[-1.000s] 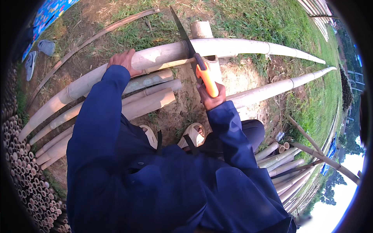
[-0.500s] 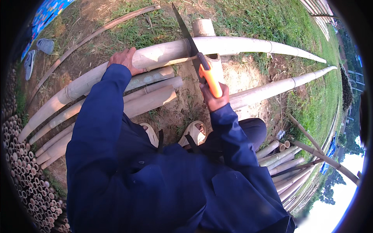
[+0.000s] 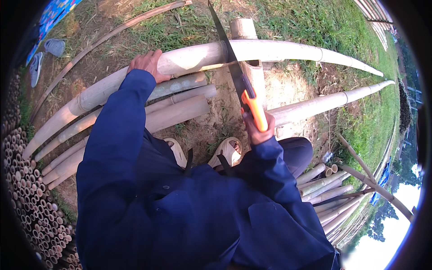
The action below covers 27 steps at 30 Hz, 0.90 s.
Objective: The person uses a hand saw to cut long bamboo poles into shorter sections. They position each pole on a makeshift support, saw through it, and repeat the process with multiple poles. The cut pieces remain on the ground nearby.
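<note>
A long pale bamboo pole (image 3: 193, 58) runs across in front of me. My left hand (image 3: 146, 66) grips it left of the middle, the fingers over its far side and the thumb on the near side. An orange-handled handsaw (image 3: 237, 74) is held in my right hand (image 3: 261, 129), the fingers wrapped round its handle. The saw's dark blade lies across the pole, its tip pointing away from me. Right by the blade, a thick bamboo piece (image 3: 254, 74) passes crosswise beneath the pole. How deep the blade sits in the pole I cannot tell.
Cut bamboo lengths (image 3: 180, 112) lie on the near side of the pole, and another long pole (image 3: 310, 108) stretches off to the right. A stack of bamboo tubes (image 3: 33, 198) fills the lower left. More bamboo (image 3: 326, 189) lies at my right. Grey shoes (image 3: 54, 47) rest at the far left.
My right hand has drawn the saw back toward me and slightly right, so more of the blade shows on the near side of the pole. My left hand keeps its grip.
</note>
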### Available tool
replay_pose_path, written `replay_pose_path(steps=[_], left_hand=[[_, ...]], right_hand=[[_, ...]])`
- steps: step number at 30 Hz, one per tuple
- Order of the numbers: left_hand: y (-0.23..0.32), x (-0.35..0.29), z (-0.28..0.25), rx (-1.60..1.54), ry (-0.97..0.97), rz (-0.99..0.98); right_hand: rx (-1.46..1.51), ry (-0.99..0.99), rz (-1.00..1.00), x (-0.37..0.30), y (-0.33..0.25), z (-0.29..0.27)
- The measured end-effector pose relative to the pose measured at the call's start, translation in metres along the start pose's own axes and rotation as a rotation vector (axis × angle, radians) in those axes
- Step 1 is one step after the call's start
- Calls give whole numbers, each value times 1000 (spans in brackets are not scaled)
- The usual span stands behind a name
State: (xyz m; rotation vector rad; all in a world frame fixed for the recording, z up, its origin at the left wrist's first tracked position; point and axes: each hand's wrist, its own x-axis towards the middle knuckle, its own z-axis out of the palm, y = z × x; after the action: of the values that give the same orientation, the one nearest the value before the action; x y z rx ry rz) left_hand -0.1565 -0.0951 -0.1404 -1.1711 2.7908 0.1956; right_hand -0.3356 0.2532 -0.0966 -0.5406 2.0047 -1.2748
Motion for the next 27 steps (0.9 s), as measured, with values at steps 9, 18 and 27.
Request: replay_pose_path(steps=[9, 18, 27], left_hand=[[-9, -14, 0, -18, -13, -36], [0, 5, -1, -8, 12, 18], [-8, -10, 6, -17, -35, -36]], right_hand=[[-42, -73, -11, -98, -4, -37], [10, -22, -148, 49, -22, 22], [-55, -64, 44, -137, -16, -62]])
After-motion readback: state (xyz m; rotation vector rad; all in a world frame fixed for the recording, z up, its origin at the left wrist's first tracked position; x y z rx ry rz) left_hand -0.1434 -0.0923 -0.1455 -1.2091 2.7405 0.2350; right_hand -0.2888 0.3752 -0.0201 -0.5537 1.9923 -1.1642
